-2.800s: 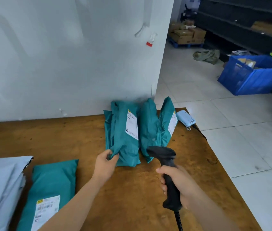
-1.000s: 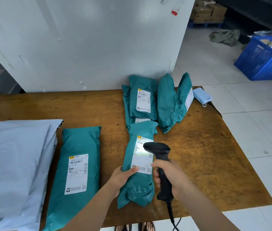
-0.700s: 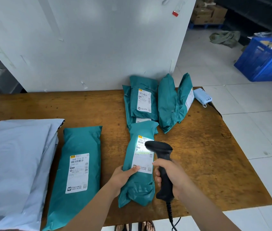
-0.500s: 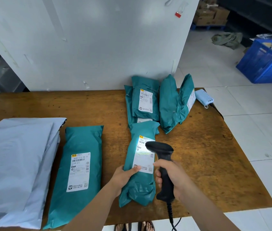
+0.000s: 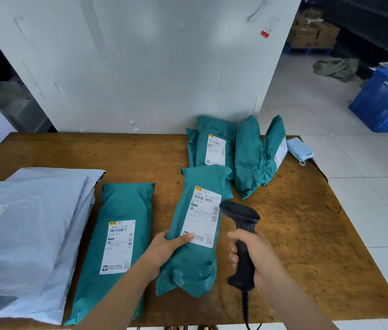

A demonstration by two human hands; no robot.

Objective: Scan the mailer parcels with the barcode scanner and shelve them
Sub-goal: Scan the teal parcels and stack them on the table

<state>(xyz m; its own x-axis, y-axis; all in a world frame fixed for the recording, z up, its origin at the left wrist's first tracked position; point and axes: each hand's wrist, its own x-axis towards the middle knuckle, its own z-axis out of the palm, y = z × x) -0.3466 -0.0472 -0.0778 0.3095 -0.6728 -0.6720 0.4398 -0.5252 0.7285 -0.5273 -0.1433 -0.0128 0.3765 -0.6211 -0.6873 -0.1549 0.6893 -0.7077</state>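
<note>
Long teal plastic mailer parcel (image 5: 195, 234), white label up, flat on the brown wooden surface (image 5: 295, 234), gripped at its left edge by the left hand (image 5: 164, 248), thumb on the label. Just right of it, black pistol-grip barcode scanner (image 5: 240, 225) in the right hand (image 5: 257, 256), fingers (image 5: 233, 253) wrapped round the handle, head aimed at the label. Left of it, a second teal mailer (image 5: 121, 234). Scanning step, probably; next, lifting it off for shelving.

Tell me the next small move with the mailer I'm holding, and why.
Probably lift the held mailer off the table with the left hand for shelving: the scanner in the right hand points at its label, whose glow from a moment ago is gone.
</note>
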